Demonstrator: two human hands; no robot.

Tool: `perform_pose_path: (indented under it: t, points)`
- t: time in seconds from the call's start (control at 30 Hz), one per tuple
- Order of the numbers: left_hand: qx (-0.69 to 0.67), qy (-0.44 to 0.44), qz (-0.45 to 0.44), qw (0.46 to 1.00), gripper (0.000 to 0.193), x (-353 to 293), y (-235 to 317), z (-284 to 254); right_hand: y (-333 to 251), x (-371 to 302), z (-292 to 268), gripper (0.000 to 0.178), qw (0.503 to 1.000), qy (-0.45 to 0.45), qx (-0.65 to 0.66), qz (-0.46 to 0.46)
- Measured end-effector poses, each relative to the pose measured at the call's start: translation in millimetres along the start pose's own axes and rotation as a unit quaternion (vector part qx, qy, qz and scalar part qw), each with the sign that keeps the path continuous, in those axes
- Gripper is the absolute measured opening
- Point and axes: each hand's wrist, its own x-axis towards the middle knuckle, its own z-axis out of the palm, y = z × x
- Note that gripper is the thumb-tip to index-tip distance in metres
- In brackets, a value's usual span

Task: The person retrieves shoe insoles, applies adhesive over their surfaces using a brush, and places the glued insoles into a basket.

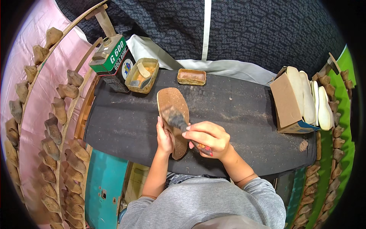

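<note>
A brown shoe sole point(172, 97) is held over the black-covered table, its long side running away from me. My left hand point(164, 139) grips its left edge, with the fingers hidden underneath. In my right hand point(210, 138) is a brush point(176, 118) with dark, worn bristles and a handle stained red and black. The bristles lie against the middle of the sole, and that part is slightly smeared by motion. My right fingers are closed around the brush handle.
A green, white and black metal can point(110, 63) stands at the far left, beside a messy yellowish tub point(153, 78) holding flat tools. A small rectangular dish point(191, 82) sits at the back. A cardboard box point(286, 99) of pale soles stands right. Racks of wooden shoe lasts point(53, 128) flank the table.
</note>
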Motion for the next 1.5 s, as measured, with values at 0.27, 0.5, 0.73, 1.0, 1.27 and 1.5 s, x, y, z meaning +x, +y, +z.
perform_pose_path:
  t: [0.27, 0.5, 0.73, 1.0, 1.27, 1.5]
  points:
    - [-0.023, -0.006, -0.011, 1.000, 0.065, 4.2, 3.0, -1.3, -1.1, -5.0, -7.3, 0.026, 0.996, -0.065, 0.036, 0.039]
    - [-0.050, -0.013, 0.008, 0.999, 0.058, -0.7, 1.8, 3.4, 3.1, -2.5, 1.7, 0.026, 1.000, 0.008, 0.003, 0.030]
    - [0.002, 0.049, 0.004, 0.999, 0.064, -1.0, 7.5, 11.5, 2.1, -3.1, -10.2, 0.034, 0.992, -0.104, 0.064, 0.027]
    - [-0.089, 0.065, -0.032, 0.993, 0.064, 2.2, 6.8, 11.4, 0.2, -4.4, -6.6, 0.030, 0.998, -0.066, 0.015, 0.014]
    - [-0.126, 0.082, -0.032, 0.988, 0.066, 13.8, 5.8, 4.8, 8.3, -9.6, -11.8, 0.031, 0.994, -0.070, 0.070, 0.051]
    - [-0.147, 0.003, -0.050, 0.988, 0.071, 20.6, -6.0, -15.8, 40.9, -14.7, -9.3, 0.041, 0.983, 0.071, -0.141, 0.090]
